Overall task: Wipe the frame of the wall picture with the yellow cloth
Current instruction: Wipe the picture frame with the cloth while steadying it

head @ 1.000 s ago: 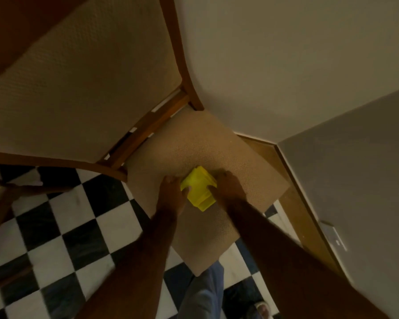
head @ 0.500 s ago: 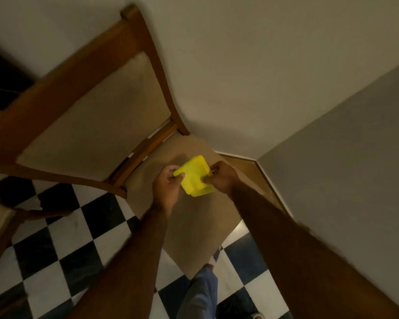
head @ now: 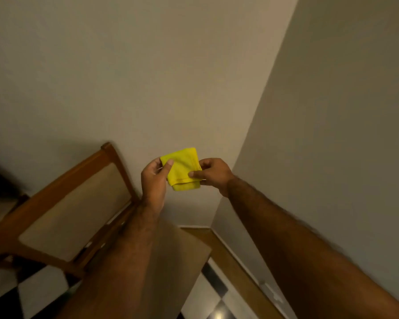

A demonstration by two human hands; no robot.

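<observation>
A folded yellow cloth point(head: 182, 168) is held up in front of the bare wall, in the corner of the room. My left hand point(head: 153, 180) pinches its left edge between thumb and fingers. My right hand point(head: 211, 173) grips its right edge. Both arms reach forward and up. No wall picture or frame is in view.
A wooden chair point(head: 62, 212) with a beige padded back and seat stands at the lower left against the wall. Two plain walls meet in a corner point(head: 247, 139) on the right. A wooden skirting board point(head: 235, 261) and black-and-white checked floor point(head: 210, 293) lie below.
Both hands lifted the yellow cloth off the chair seat and raised it in front of the wall. The view tilted upward, so the chair and floor sank toward the bottom.
</observation>
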